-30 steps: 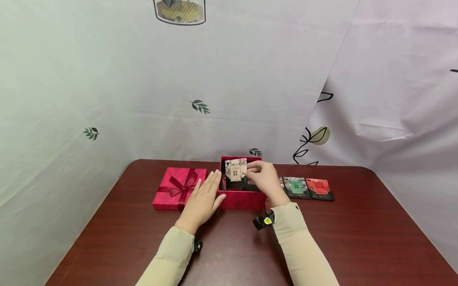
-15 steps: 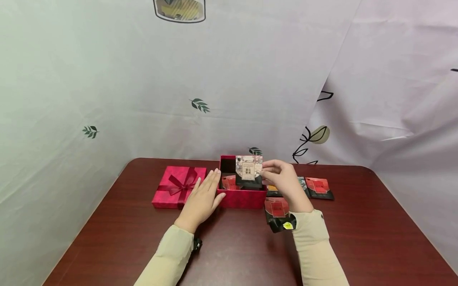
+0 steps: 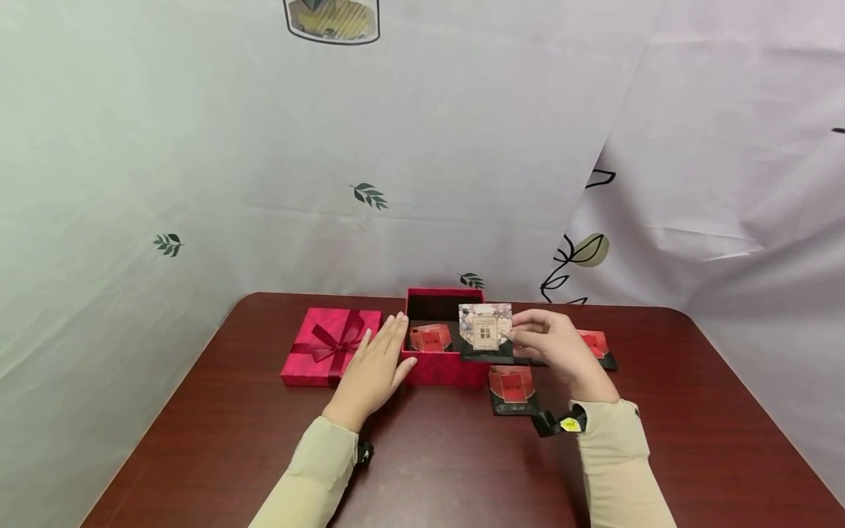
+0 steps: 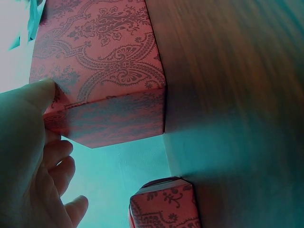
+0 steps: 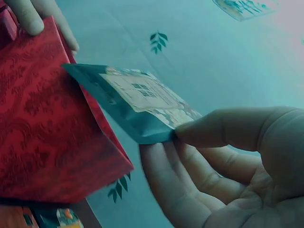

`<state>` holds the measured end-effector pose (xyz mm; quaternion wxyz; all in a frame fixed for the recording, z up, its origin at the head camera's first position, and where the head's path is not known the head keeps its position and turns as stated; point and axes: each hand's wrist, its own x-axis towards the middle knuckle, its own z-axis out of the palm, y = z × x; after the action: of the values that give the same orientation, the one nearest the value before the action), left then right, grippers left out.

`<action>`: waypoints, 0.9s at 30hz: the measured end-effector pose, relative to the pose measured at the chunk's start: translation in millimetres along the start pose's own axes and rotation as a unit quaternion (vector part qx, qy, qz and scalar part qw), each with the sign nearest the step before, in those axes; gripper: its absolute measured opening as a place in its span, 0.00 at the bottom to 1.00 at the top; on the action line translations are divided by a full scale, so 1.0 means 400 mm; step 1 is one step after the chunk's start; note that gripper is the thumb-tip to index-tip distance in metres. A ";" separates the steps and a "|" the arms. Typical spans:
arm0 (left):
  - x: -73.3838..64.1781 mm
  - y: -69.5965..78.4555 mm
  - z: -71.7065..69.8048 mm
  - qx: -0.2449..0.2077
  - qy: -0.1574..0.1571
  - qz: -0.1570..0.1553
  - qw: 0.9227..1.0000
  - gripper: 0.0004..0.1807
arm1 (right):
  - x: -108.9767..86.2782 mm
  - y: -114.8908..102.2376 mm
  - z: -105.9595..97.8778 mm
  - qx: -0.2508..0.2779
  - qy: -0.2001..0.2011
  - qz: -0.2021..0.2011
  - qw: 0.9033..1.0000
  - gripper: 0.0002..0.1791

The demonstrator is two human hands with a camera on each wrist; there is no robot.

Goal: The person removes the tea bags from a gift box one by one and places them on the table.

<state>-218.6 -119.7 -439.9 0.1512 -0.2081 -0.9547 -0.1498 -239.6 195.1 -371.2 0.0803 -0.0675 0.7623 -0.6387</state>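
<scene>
My right hand (image 3: 561, 348) pinches the right edge of a flat tea sachet (image 3: 485, 330), cream floral above and black below, between thumb and fingers. In the right wrist view the tea sachet is tilted beside the red patterned box (image 5: 52, 128). My left hand (image 3: 372, 370) rests at the left end of the open box (image 3: 445, 370), its thumb on the front face and its fingers along the left side. A red-and-black sachet (image 3: 430, 339) lies inside the box.
The red lid (image 3: 333, 345) with a ribbon bow lies left of the box. Another red sachet (image 3: 513, 389) lies in front of the box's right corner. Farther right is a red sachet (image 3: 597, 343), partly behind my right hand. A fabric backdrop (image 3: 422, 147) hangs behind the table.
My right hand has lifted the cream floral tea sachet out of the box and carried it right, past the box's right end. The left hand stays in place.
</scene>
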 end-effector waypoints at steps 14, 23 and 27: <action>-0.001 0.000 0.000 0.003 -0.008 -0.005 1.000 0.40 | -0.016 0.047 -0.113 -0.007 -0.054 0.021 0.998 0.14; 0.002 0.000 0.002 0.004 -0.010 -0.005 1.000 0.40 | -0.025 0.082 -0.178 -0.013 -0.050 0.059 0.997 0.07; 0.002 0.002 0.001 0.002 -0.009 -0.005 1.000 0.40 | -0.028 0.099 -0.203 -0.019 -0.044 0.077 0.996 0.05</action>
<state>-219.1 -118.6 -439.9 0.1423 -0.2046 -0.9572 -0.1472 -245.6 282.8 -396.0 0.1621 -0.0380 0.7726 -0.6126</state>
